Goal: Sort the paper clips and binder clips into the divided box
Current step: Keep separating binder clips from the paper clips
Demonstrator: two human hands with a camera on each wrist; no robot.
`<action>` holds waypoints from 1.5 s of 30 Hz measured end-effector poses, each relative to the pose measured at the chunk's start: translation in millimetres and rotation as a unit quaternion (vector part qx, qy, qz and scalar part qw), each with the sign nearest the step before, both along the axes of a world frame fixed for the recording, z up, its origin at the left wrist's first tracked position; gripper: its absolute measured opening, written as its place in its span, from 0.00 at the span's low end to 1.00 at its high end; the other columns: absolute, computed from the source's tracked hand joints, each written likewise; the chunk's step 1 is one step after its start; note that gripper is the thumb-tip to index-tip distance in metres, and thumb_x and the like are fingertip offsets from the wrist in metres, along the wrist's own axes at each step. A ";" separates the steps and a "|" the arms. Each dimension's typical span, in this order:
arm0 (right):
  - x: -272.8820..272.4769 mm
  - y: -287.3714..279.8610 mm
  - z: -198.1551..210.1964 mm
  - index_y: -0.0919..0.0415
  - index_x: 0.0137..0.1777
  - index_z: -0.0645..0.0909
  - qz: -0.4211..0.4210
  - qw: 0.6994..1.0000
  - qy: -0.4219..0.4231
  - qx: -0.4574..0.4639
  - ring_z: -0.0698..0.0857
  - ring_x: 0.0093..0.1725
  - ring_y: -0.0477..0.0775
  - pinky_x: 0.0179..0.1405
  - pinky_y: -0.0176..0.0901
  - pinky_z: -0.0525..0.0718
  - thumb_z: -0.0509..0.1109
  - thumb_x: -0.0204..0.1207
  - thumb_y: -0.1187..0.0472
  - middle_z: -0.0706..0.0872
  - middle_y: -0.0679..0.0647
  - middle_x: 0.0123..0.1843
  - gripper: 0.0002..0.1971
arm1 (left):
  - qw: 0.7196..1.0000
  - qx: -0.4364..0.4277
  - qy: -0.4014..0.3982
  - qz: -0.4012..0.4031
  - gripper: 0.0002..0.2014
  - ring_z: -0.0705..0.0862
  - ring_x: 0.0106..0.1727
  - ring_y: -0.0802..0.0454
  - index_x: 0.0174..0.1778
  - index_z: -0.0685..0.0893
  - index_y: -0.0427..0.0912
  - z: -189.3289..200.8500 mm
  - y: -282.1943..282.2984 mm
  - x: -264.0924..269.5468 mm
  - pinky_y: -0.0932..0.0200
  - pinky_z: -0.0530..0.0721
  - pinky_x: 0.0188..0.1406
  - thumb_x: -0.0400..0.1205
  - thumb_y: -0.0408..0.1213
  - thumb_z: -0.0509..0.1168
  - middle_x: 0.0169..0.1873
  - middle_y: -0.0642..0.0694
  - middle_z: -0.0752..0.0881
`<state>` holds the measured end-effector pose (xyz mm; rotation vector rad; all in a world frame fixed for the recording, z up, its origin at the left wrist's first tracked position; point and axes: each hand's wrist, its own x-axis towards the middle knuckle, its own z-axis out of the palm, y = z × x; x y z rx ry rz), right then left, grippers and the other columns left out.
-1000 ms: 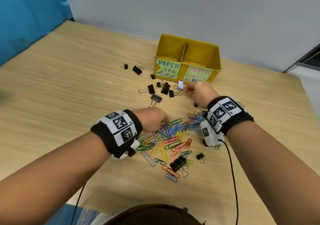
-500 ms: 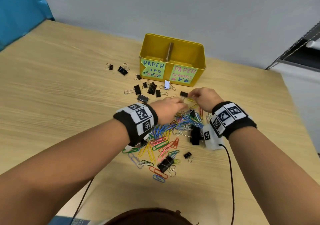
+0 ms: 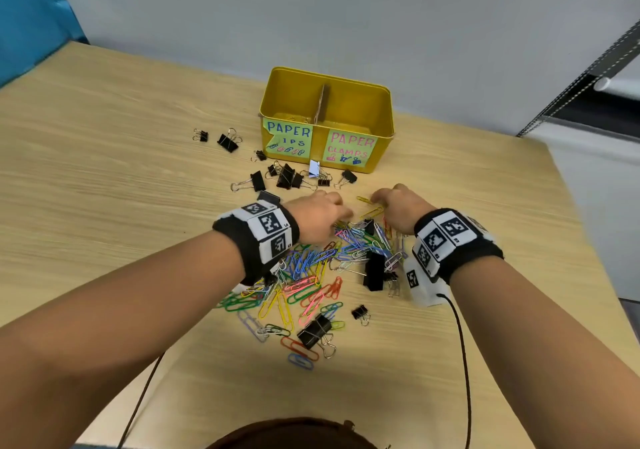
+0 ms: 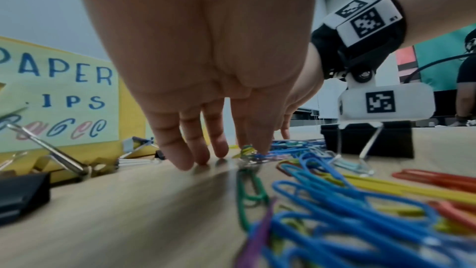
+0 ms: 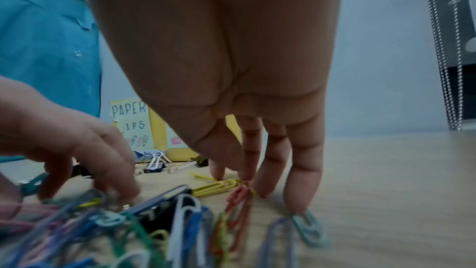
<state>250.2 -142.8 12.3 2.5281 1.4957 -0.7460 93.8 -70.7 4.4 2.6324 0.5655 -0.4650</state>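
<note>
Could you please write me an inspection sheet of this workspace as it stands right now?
Surface: wooden table, light grain.
Job's things: yellow divided box at the far side, labelled for clips and clamps; coloured paper clips heaped near the hands; black binder clips scattered before the box and among the heap.
Clutter: nothing seen.
Grippers: left hand fingers down at the heap's far edge; right hand fingertips on paper clips; neither grips anything I can see.
Cables: black cable trailing from the right wristband.
Surroundings: grey wall; blue panel at left.
</note>
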 end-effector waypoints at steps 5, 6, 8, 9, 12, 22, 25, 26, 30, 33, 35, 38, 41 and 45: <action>-20.9 4.0 5.5 0.56 0.67 0.81 0.063 0.992 0.107 0.029 0.77 0.69 0.57 0.68 0.39 0.71 0.56 0.76 0.75 0.79 0.58 0.70 0.24 | 0.999 -0.023 0.030 0.020 0.17 0.79 0.63 0.42 0.65 0.77 0.42 6.4 -4.7 -9.3 0.52 0.78 0.60 0.80 0.29 0.60 0.63 0.40 0.77; -19.8 4.7 6.8 0.57 0.64 0.83 0.041 0.991 0.111 0.057 0.78 0.68 0.56 0.66 0.38 0.72 0.56 0.76 0.75 0.81 0.57 0.68 0.23 | 0.999 -0.017 0.032 0.026 0.16 0.79 0.62 0.42 0.63 0.78 0.40 8.4 -3.1 -10.7 0.51 0.79 0.61 0.79 0.27 0.58 0.63 0.39 0.78; -13.8 4.8 8.7 0.58 0.58 0.85 -0.001 0.992 0.077 0.100 0.81 0.64 0.56 0.62 0.38 0.74 0.57 0.77 0.72 0.85 0.57 0.62 0.18 | 0.999 -0.010 0.012 0.044 0.18 0.77 0.63 0.42 0.64 0.77 0.39 10.3 -1.5 -11.7 0.49 0.79 0.62 0.79 0.25 0.57 0.63 0.39 0.76; -11.0 3.7 9.9 0.58 0.55 0.86 -0.011 0.993 0.055 0.101 0.81 0.61 0.56 0.58 0.38 0.75 0.59 0.77 0.70 0.85 0.56 0.57 0.15 | 0.999 -0.010 -0.007 0.051 0.20 0.75 0.66 0.42 0.66 0.74 0.40 10.2 -2.2 -10.6 0.49 0.78 0.64 0.78 0.25 0.58 0.65 0.40 0.73; -9.9 -0.6 10.4 0.60 0.51 0.86 -0.005 0.997 0.035 0.062 0.81 0.50 0.54 0.48 0.39 0.74 0.70 0.74 0.63 0.81 0.52 0.46 0.08 | 1.000 -0.011 -0.012 0.020 0.31 0.58 0.80 0.42 0.79 0.59 0.46 6.7 -7.7 -3.5 0.39 0.66 0.77 0.80 0.34 0.63 0.81 0.45 0.57; -16.2 3.9 -5.3 0.62 0.54 0.84 -0.009 0.999 -0.038 0.019 0.83 0.59 0.61 0.54 0.46 0.80 0.68 0.76 0.53 0.86 0.61 0.59 0.14 | 0.988 -0.003 0.142 -0.055 0.37 0.41 0.84 0.43 0.83 0.45 0.50 8.2 -17.3 -17.7 0.38 0.54 0.80 0.82 0.56 0.55 0.84 0.49 0.40; -24.0 13.5 -9.3 0.62 0.54 0.84 -0.014 0.999 -0.034 0.013 0.84 0.58 0.62 0.51 0.46 0.80 0.65 0.76 0.48 0.86 0.62 0.58 0.18 | 0.988 -0.005 0.143 -0.058 0.34 0.48 0.84 0.39 0.82 0.53 0.50 13.0 -22.2 -23.9 0.39 0.60 0.80 0.82 0.55 0.56 0.84 0.45 0.47; -25.6 15.7 -9.5 0.62 0.53 0.84 -0.021 0.999 -0.026 0.018 0.84 0.57 0.62 0.50 0.45 0.79 0.64 0.76 0.47 0.86 0.62 0.57 0.18 | 0.990 -0.002 0.132 -0.057 0.32 0.55 0.83 0.39 0.81 0.59 0.49 15.1 -24.1 -24.0 0.39 0.65 0.78 0.82 0.55 0.57 0.83 0.43 0.53; -23.2 15.6 -2.9 0.60 0.54 0.84 -0.034 0.995 -0.030 0.092 0.83 0.57 0.63 0.53 0.46 0.80 0.62 0.78 0.56 0.85 0.62 0.59 0.12 | 0.998 0.041 0.052 -0.015 0.26 0.72 0.72 0.40 0.76 0.69 0.47 23.8 -22.2 -21.3 0.42 0.76 0.67 0.82 0.51 0.57 0.73 0.41 0.70; -16.4 7.5 -3.5 0.56 0.57 0.85 0.012 0.995 0.021 0.093 0.82 0.60 0.60 0.56 0.39 0.76 0.64 0.76 0.65 0.83 0.61 0.61 0.13 | 0.997 0.043 0.064 -0.022 0.31 0.61 0.80 0.40 0.81 0.57 0.53 22.0 -19.9 -16.2 0.38 0.69 0.73 0.82 0.50 0.58 0.81 0.44 0.58; -13.3 1.4 -3.7 0.55 0.59 0.85 0.034 0.997 0.019 0.065 0.81 0.62 0.58 0.55 0.36 0.73 0.66 0.76 0.66 0.81 0.60 0.63 0.14 | 0.993 0.032 0.109 -0.035 0.33 0.47 0.84 0.41 0.82 0.50 0.53 18.2 -20.8 -13.3 0.35 0.59 0.77 0.83 0.52 0.57 0.84 0.48 0.45; -10.8 -4.1 1.3 0.58 0.57 0.86 0.028 0.998 0.042 0.046 0.82 0.61 0.56 0.53 0.36 0.74 0.66 0.75 0.68 0.85 0.59 0.61 0.13 | 0.992 0.012 0.125 -0.023 0.36 0.41 0.85 0.43 0.83 0.44 0.50 10.5 -21.5 -12.3 0.34 0.54 0.79 0.83 0.55 0.55 0.83 0.50 0.37; -13.3 -6.6 11.3 0.60 0.54 0.88 -0.016 0.992 0.104 0.065 0.83 0.55 0.54 0.53 0.38 0.77 0.65 0.77 0.67 0.88 0.58 0.57 0.12 | 0.994 0.016 0.112 -0.003 0.39 0.42 0.85 0.45 0.83 0.42 0.49 6.6 -18.9 -12.7 0.35 0.52 0.79 0.82 0.58 0.53 0.83 0.52 0.37; -5.4 -8.9 9.4 0.62 0.58 0.83 -0.082 0.995 -0.040 0.041 0.83 0.60 0.63 0.56 0.45 0.79 0.57 0.78 0.66 0.85 0.63 0.63 0.15 | 0.993 0.028 0.109 0.018 0.41 0.39 0.84 0.44 0.83 0.44 0.50 6.5 -13.4 -14.6 0.34 0.45 0.80 0.79 0.64 0.52 0.83 0.51 0.38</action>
